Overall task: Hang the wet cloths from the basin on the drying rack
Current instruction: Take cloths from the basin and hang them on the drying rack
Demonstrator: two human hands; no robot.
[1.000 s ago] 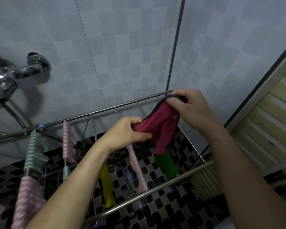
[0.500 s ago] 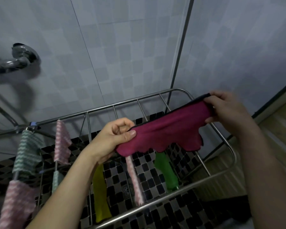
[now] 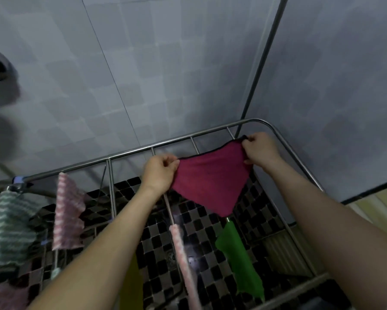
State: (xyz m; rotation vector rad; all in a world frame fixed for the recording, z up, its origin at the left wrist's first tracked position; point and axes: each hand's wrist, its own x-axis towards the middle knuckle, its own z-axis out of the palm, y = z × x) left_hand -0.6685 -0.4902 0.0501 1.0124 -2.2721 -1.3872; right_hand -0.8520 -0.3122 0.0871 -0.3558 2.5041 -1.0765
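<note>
At least six cloths hang on the drying rack (image 3: 130,152): corner pink cloth (image 3: 2,296), teal zigzag cloth (image 3: 9,229), pink zigzag cloth (image 3: 67,211), yellow cloth (image 3: 132,287), edge-on pink cloth (image 3: 183,258), green cloth (image 3: 239,258). One magenta cloth (image 3: 210,177) is stretched over the rack's right end. The fingers of the left hand (image 3: 159,173) and right hand (image 3: 260,149) each pinch a top corner, and the cloth hides part of the green cloth's rail.

A home bathroom: grey tiled walls (image 3: 165,63), mosaic floor with a drain (image 3: 171,257), metal drying rack (image 3: 130,152).
</note>
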